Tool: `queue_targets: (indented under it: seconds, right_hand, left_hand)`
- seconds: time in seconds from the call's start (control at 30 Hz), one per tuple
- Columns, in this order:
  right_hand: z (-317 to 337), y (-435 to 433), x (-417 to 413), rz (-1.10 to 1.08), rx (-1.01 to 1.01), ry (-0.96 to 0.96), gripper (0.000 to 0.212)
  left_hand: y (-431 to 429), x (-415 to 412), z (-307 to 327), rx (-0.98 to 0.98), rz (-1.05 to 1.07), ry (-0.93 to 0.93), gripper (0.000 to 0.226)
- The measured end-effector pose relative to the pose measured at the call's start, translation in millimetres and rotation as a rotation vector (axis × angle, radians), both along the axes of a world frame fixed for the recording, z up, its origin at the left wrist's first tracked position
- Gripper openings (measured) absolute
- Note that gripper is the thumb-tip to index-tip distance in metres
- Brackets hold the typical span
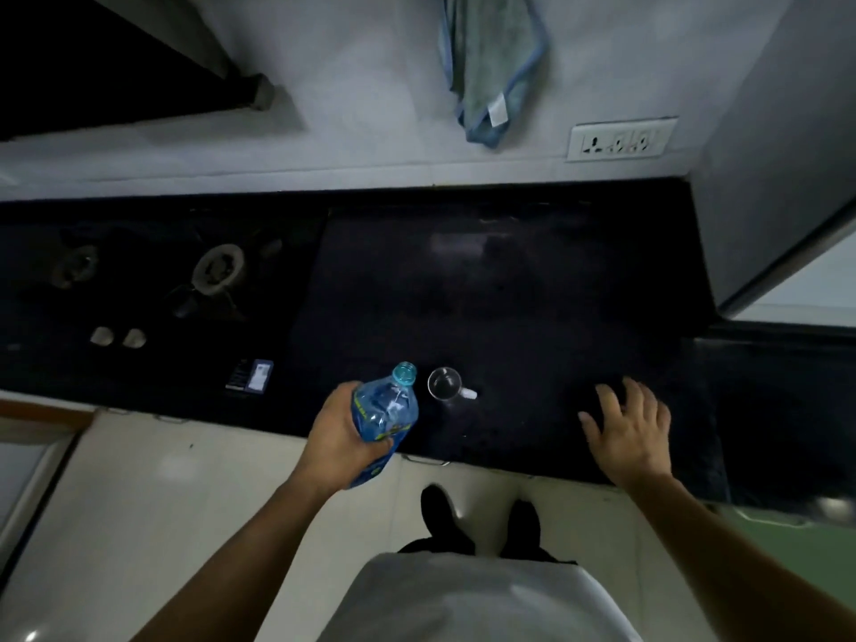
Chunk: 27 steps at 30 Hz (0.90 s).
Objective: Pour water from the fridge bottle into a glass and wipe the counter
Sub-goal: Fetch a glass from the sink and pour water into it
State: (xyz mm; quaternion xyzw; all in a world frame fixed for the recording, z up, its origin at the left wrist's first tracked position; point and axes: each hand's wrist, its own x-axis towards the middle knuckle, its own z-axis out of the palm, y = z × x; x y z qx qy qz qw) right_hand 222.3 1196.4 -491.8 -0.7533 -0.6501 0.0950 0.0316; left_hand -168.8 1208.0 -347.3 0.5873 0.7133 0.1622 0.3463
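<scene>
Dark stone counter [532,294] runs across the middle of the view under a pale wall, with a gas hob [153,271] set into it on the left. One blue plastic water bottle [387,410] is wrapped in the left hand [343,437], whose fingers curl closed around its lower body at the counter's near edge. Its open, capless mouth points up and away toward the wall, tilted slightly right, so its long axis leans from the hand toward the glass. One clear glass mug [445,384] stands upright just right of the bottle's mouth, handle to the right. The right hand [625,428] is well apart to the right, fingers spread, holding nothing, over the counter. One green cloth [493,62] hangs on the wall above, beside one socket panel [620,140].
</scene>
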Motion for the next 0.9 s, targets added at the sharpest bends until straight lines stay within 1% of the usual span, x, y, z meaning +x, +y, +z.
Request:
queue_targets:
  seconds: [0.1,0.2,0.4,0.6,0.77,0.9]
  right_hand:
    - [-2.9,0.2,5.2,0.026,-0.035,0.02,0.067]
    - [-2.3,1.7,6.1,0.025,-0.037,0.034,0.072]
    - [-3.2,0.9,7.3,-0.001,-0.024,0.044,0.07]
    - [-5.4,1.9,8.4,-0.007,-0.022,0.028,0.072]
    - [-6.5,1.8,9.6,-0.004,-0.005,0.046,0.071]
    - [-5.8,1.7,9.6,-0.001,-0.007,0.053,0.074]
  left_hand:
    - [4.7,0.5,-8.5,-0.021,-0.026,0.047,0.072]
    - [11.8,1.0,-14.3,-0.036,-0.065,0.088,0.071]
    - [26.8,0.3,-22.5,-0.072,-0.105,0.159,0.072]
    - [30.4,1.1,-24.4,-0.096,-0.131,0.184,0.075]
    - [27.3,2.7,-23.1,-0.115,-0.144,0.204,0.067]
    - [26.3,2.4,-24.2,-0.152,-0.147,0.241,0.066]
